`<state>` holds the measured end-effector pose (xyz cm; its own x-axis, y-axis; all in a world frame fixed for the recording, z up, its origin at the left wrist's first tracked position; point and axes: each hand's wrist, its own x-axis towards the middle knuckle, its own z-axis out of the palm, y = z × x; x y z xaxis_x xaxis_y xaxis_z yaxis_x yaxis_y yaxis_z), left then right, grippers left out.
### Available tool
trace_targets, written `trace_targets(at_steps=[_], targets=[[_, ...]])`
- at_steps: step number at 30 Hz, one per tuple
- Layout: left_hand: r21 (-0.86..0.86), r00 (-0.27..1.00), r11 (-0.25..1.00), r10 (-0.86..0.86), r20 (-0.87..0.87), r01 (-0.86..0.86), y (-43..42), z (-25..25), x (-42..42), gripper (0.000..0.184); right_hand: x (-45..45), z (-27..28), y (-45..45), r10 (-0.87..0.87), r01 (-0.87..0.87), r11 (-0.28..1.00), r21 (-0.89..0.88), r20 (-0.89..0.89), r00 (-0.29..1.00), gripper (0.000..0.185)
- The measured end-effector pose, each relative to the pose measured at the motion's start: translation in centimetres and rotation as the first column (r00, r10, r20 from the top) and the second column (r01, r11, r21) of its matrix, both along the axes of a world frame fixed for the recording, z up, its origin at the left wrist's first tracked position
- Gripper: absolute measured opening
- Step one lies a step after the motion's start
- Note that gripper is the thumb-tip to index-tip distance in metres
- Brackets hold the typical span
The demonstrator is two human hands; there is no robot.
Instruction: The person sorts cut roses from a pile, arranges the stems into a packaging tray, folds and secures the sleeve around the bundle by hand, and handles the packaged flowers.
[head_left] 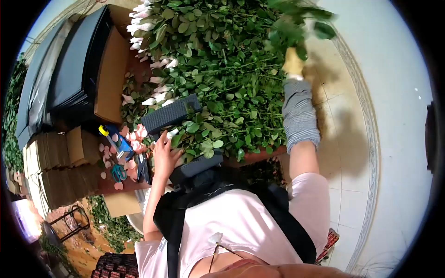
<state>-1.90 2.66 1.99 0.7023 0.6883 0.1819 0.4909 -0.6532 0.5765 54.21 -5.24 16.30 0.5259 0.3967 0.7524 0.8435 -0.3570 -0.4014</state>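
Observation:
My left hand [165, 158] lies over the near end of the greenery with its fingers apart. Just beyond its fingertips is a white-sleeved flower head [172, 134], beside a dark corrugated sheet [169, 115]. In a yellow glove, with a grey knitted sleeve [300, 111] up the forearm, my right hand [293, 64] is raised at the right edge of the pile. It is closed around leafy rose stems [296, 28], blurred by motion. A large pile of leafy rose stems [232, 74] covers the table, with white-sleeved heads [160, 95] along its left side.
Left of my left hand lie teal-handled scissors [118, 173], a yellow-and-blue cutter [109, 138] and loose pink petals [137, 134]. Stacked dark sheets [76, 65] and folded brown cardboard [60, 171] stand farther left. A white wall [394, 92] rises on the right.

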Motion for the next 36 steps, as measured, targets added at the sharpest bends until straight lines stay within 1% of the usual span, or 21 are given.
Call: trace_targets(at_steps=[1,3,5,6,9,11,13,15,16,17,19,23,25,26,27,29,31,32,33,35,36], targets=[[0.003,1.000,1.000,0.001,0.009,-0.001,-0.1,-0.1,0.1,0.062,-1.8,0.0,1.3,0.421,-0.258,0.851,0.458,-0.300,0.856,0.035],[-0.010,1.000,1.000,-0.004,0.019,0.004,0.1,-0.4,-0.1,0.062,-7.5,2.6,1.1,0.547,-0.559,0.829,0.024,0.179,0.818,0.032],[-0.018,1.000,1.000,0.001,0.004,-0.001,0.1,-0.3,-0.1,0.063,-12.8,3.8,0.2,0.472,-0.478,0.877,-0.046,-0.107,0.875,0.032],[-0.021,1.000,1.000,0.004,0.015,-0.004,0.1,-0.1,0.0,0.063,-10.2,2.3,0.0,0.535,-0.498,0.836,-0.228,0.146,0.832,0.028],[-0.033,0.999,0.999,0.021,0.031,-0.020,0.0,-0.5,-0.1,0.061,-13.3,4.4,-2.5,0.556,-0.519,0.777,-0.355,0.001,0.831,0.052],[0.001,1.000,1.000,0.009,0.027,-0.009,0.2,-1.2,-0.2,0.059,-16.0,5.9,-4.8,0.411,-0.596,0.760,-0.259,-0.520,0.749,0.032],[-0.003,1.000,1.000,0.016,0.024,-0.015,0.3,-1.1,-0.1,0.059,-15.2,4.1,-6.2,0.378,-0.719,0.617,-0.321,-0.680,0.628,0.036],[0.012,1.000,1.000,-0.020,0.016,0.020,0.1,-0.7,0.0,0.060,-17.6,0.1,-7.1,0.355,-0.701,0.411,-0.583,-0.606,0.712,0.036],[-0.045,0.999,0.999,-0.014,-0.045,0.012,0.2,-0.6,0.1,0.060,-19.2,-1.0,-6.2,0.098,-0.584,0.295,-0.756,-0.584,0.806,0.036],[-0.100,0.994,0.995,-0.010,-0.110,-0.001,0.1,-0.5,-0.1,0.061,-20.7,-2.6,-6.8,0.311,-0.625,0.434,-0.649,-0.543,0.780,0.035],[-0.032,0.998,0.999,-0.024,-0.057,0.023,0.1,-0.6,-0.3,0.059,-18.6,-10.0,-6.4,0.377,-0.496,0.380,-0.781,-0.360,0.854,0.034],[-0.117,1.000,0.993,-0.023,0.006,0.023,0.8,-1.0,-0.2,0.055,-22.4,-8.0,-6.8,0.321,-0.262,0.741,-0.618,-0.017,0.947,0.028],[-0.207,1.000,0.978,-0.006,0.028,0.012,1.2,-1.8,-0.2,0.057,-23.0,-16.2,-5.7,0.395,-0.337,0.918,0.207,-0.461,0.794,0.027],[-0.111,0.999,0.993,-0.043,0.006,0.044,1.3,-1.8,-0.1,0.060,-24.2,-16.0,-5.9,0.147,-0.320,0.867,-0.381,-0.418,0.897,0.024],[-0.013,0.997,0.997,-0.074,-0.021,0.074,1.5,-1.6,-0.1,0.063,-25.2,-15.9,-6.4,-0.049,-0.200,0.513,-0.835,-0.261,0.964,0.022],[-0.033,0.990,0.995,-0.101,-0.101,0.098,1.7,-0.9,0.0,0.071,-25.2,-21.1,-7.2,0.080,-0.171,0.848,-0.502,-0.198,0.977,0.019],[-0.171,0.992,0.981,-0.105,-0.074,0.091,1.8,0.0,0.2,0.070,-24.9,-19.6,-6.6,0.142,-0.210,0.942,-0.261,-0.256,0.956,0.019],[-0.152,0.987,0.983,-0.116,-0.107,0.099,2.1,-0.1,0.3,0.070,-25.4,-18.9,-6.5,0.230,-0.244,0.970,-0.010,-0.297,0.927,0.020],[-0.149,0.986,0.983,-0.127,-0.111,0.110,2.4,-0.2,0.5,0.070,-25.0,-19.8,-6.3,0.220,-0.232,0.973,-0.006,-0.299,0.929,0.020],[0.028,0.967,0.977,-0.204,-0.153,0.211,2.7,-0.2,0.6,0.067,-24.1,-24.7,-6.1,0.173,-0.301,0.905,-0.299,-0.386,0.906,0.019],[0.043,0.966,0.973,-0.217,-0.140,0.225,2.8,-0.3,0.7,0.065,-24.4,-26.7,-5.7,0.374,-0.365,0.923,0.119,-0.496,0.784,0.019]])
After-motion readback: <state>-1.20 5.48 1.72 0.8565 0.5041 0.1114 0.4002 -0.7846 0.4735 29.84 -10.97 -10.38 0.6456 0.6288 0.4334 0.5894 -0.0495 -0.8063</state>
